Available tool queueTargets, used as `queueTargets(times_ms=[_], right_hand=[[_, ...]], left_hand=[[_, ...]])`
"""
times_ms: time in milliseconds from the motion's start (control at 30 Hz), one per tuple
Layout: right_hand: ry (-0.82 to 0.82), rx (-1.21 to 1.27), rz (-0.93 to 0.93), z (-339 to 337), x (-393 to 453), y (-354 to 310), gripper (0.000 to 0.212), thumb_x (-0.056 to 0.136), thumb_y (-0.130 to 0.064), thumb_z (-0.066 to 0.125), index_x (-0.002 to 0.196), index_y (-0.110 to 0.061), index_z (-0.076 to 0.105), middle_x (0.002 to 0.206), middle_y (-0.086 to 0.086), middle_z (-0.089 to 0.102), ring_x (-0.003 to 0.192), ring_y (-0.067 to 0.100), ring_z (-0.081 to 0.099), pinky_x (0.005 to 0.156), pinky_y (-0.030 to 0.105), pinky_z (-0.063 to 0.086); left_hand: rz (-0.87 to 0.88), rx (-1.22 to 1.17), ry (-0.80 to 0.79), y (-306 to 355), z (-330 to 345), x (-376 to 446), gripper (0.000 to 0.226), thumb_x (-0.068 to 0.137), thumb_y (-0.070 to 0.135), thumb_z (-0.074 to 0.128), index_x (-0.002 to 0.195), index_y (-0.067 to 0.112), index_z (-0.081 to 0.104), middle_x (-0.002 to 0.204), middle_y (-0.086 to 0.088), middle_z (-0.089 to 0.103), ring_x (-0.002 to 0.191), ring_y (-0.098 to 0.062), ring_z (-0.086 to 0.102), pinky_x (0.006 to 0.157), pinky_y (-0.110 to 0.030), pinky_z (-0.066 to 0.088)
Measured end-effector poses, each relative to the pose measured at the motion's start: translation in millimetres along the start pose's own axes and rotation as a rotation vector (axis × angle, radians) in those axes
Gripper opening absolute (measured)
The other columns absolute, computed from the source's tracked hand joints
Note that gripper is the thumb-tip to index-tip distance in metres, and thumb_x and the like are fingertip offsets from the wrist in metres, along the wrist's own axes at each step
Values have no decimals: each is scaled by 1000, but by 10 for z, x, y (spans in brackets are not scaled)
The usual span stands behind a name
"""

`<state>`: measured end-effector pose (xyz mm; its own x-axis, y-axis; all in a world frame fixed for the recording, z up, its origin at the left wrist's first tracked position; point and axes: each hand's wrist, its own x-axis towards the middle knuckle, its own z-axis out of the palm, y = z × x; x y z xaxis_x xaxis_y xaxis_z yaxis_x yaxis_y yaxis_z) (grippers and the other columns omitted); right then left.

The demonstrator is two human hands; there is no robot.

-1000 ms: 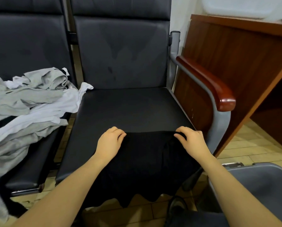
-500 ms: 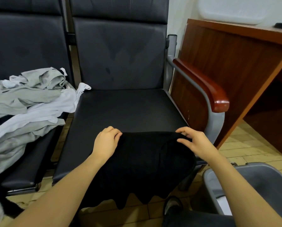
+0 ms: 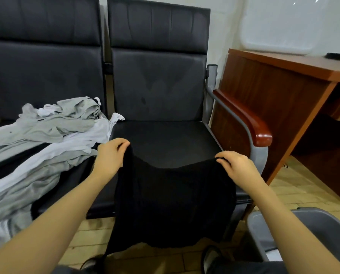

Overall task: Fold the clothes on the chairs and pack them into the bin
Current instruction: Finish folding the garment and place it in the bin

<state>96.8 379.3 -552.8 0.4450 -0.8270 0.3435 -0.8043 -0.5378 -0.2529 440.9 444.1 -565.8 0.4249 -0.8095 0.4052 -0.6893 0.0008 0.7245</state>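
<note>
An office waiting area, most likely.
Linked black padded chairs [image 3: 157, 91] on a grey metal frame with a wooden armrest [image 3: 244, 117] fill twelve o'clock; a reddish wood-veneer desk [image 3: 273, 91] stands at two o'clock against a white wall [image 3: 228, 22], over a pale tiled floor [image 3: 295, 192].

- We lose the grey bin [image 3: 311, 230] at the right and bottom edges; an arm covers part of it.
- The black garment [image 3: 173, 196] hides the seat front of the chair [image 3: 165, 143].
- The clothes pile [image 3: 36, 147] runs past the left edge.
- Our fingertips vanish in fabric.
</note>
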Motion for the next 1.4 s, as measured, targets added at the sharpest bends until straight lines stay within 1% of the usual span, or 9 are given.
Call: queueTargets(times_ms=[100, 233, 467, 567, 700, 900, 1100, 1267, 1400], right_hand=[[154, 138, 44, -158, 40, -233, 18, 97, -14, 51, 109, -14, 63, 105, 0, 65, 100, 17, 60, 84, 29, 48], [267, 365, 134, -484, 111, -507, 15, 98, -5, 43, 99, -17, 52, 87, 4, 59, 66, 14, 54, 59, 24, 40], [287, 239, 19, -1165, 168, -821, 25, 100, -6, 39, 117, -5, 58, 117, 10, 60, 108, 23, 57, 93, 29, 43], [345, 284, 93, -1358, 150, -872, 23, 102, -8, 37, 112, -8, 58, 112, 7, 59, 102, 20, 56, 87, 29, 44], [455, 326, 149, -1517, 134, -901, 25, 102, -10, 34, 110, -7, 58, 108, 6, 57, 97, 16, 53, 84, 27, 42], [557, 425, 212, -1660, 126, -869, 24, 101, -7, 35, 109, -8, 57, 102, 3, 56, 96, 17, 54, 80, 27, 41], [482, 559, 210, -1642, 143, -748, 24, 101, -12, 34, 113, -17, 55, 113, 3, 53, 110, 20, 51, 93, 33, 40], [184, 236, 232, -1551, 137, -614, 9, 94, -36, 54, 99, -33, 61, 109, 3, 38, 107, 21, 37, 100, 41, 24], [334, 481, 306, -1409, 104, -507, 8, 92, -41, 56, 87, -42, 62, 111, 0, 38, 111, 26, 43, 103, 49, 35]], left_hand=[[-56, -111, 19, 46, -272, 46, 14, 95, 14, 53, 87, 12, 64, 49, -2, 61, 42, -7, 55, 49, -8, 43], [-1, -131, 87, 219, -573, 33, 14, 96, 15, 51, 88, 12, 62, 66, -1, 65, 62, -5, 60, 61, -20, 46], [130, -57, 154, 631, -1144, 70, 15, 99, 15, 44, 90, 10, 54, 71, -5, 59, 65, -10, 56, 59, -20, 39], [131, -99, 204, 778, -1344, 97, 15, 100, 15, 42, 91, 7, 51, 68, -12, 58, 64, -21, 54, 59, -29, 41], [143, -129, 241, 923, -1495, 109, 13, 100, 10, 40, 98, 13, 52, 73, -5, 56, 65, -15, 52, 57, -16, 37], [142, -159, 250, 1016, -1622, 142, 33, 101, 8, 27, 123, 11, 51, 109, -4, 54, 95, -21, 51, 85, -36, 42], [186, -135, 131, 1005, -1669, 165, 28, 100, 25, 42, 86, 7, 59, 98, -11, 42, 92, -21, 44, 90, -34, 38], [224, 91, 80, 839, -1629, 151, 13, 88, 24, 65, 85, 11, 63, 104, -5, 33, 100, -19, 28, 91, -29, 28], [91, -99, 163, 751, -1605, 138, 8, 86, 23, 68, 82, 17, 66, 110, -4, 32, 111, -23, 32, 100, -35, 32]])
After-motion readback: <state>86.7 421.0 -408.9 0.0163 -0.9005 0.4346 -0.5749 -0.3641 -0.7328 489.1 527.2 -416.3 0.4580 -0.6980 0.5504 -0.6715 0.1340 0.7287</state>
